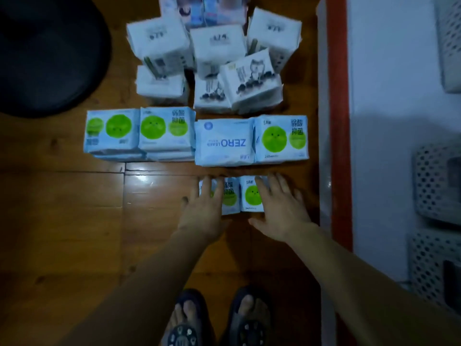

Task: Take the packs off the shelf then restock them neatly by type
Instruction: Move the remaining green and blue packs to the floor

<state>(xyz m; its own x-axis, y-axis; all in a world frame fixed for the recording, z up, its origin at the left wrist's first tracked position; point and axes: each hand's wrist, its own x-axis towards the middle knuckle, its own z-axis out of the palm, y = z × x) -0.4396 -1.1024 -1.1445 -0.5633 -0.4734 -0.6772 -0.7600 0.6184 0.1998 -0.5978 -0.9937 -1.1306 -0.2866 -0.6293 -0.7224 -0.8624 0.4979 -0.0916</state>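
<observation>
Two small pale blue packs with green circles [239, 196] lie side by side on the wooden floor in front of me. My left hand [204, 208] rests flat on the left pack, fingers straight. My right hand [279, 206] lies flat on the right pack, fingers spread. Beyond them runs a row of larger blue packs with green circles [139, 133], among them a pack marked ZERO [224, 143] and another green-circle pack [282, 139]. Farther back stand several white packs [217, 48], one with a cartoon drawing [249, 78] tilted on the others.
A red and white shelf edge [336, 121] runs along the right, with white perforated baskets [436, 183] beyond it. A dark round object [45, 53] lies at the upper left. Colourful packs [204, 8] sit at the top edge. My slippered feet [219, 320] are at the bottom.
</observation>
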